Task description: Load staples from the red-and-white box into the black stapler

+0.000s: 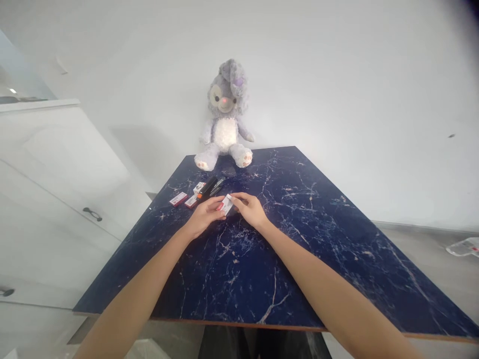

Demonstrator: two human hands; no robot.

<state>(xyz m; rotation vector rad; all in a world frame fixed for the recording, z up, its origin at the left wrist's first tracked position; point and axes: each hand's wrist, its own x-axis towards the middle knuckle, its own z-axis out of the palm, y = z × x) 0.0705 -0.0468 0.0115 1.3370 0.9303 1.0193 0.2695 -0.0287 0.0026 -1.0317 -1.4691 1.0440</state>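
A small white and red box point(226, 205) is held between my two hands just above the middle of the table. My left hand point(204, 217) is closed on its left side, thumb along the lower edge. Thumb and fingers of my right hand point(250, 208) pinch its upper right end. Just beyond my left hand lie several similar small boxes, among them a white and red box point(178, 199) at the far left. A black stapler-like tool point(207, 188) with an orange part lies against them, and slim dark pen-like items point(217, 186) lie beside it.
A blue marble-patterned table point(269, 279) spreads out before me. At its far edge a grey-purple plush rabbit point(225, 119) sits against the wall. A white cabinet point(56, 199) with dark handles stands on the left. Clear plastic packaging point(462, 248) lies at the far right.
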